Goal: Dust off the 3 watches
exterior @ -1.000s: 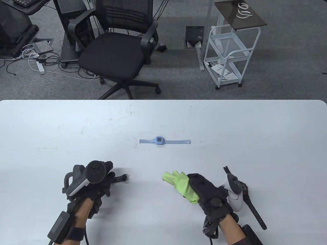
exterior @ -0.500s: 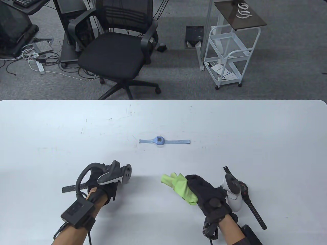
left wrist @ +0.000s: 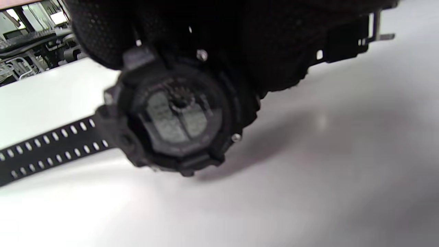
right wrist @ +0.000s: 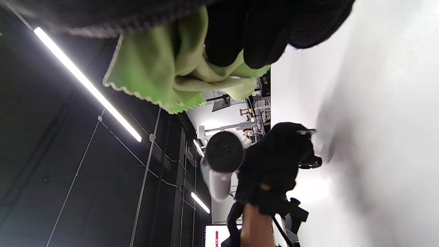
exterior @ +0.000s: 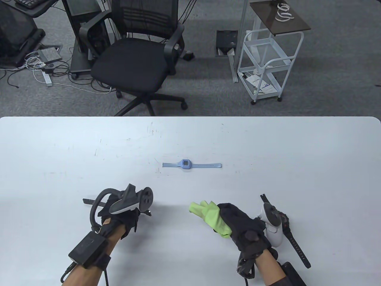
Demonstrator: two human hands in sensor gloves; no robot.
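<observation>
My left hand (exterior: 126,210) grips a black digital watch (left wrist: 178,120) just above the table. Its holed strap (exterior: 89,201) sticks out to the left and its buckle (exterior: 148,212) to the right. In the left wrist view the watch face is tilted toward the camera, below my gloved fingers (left wrist: 247,44). My right hand (exterior: 238,222) holds a bunched green cloth (exterior: 212,217), also in the right wrist view (right wrist: 161,75), a short way right of the left hand. A blue watch (exterior: 186,164) lies flat at mid-table. A second black watch (exterior: 287,225) lies just right of my right hand.
The white table (exterior: 59,149) ends at a far edge. Beyond it stand a black office chair (exterior: 134,59) and a white wire cart (exterior: 265,59) on the carpet. Cables and equipment lie on the floor at the far left.
My left hand has rolled onto its side with the black watch. The strap end now shows on its left and has swung upward. My right hand with the cloth has barely moved.
</observation>
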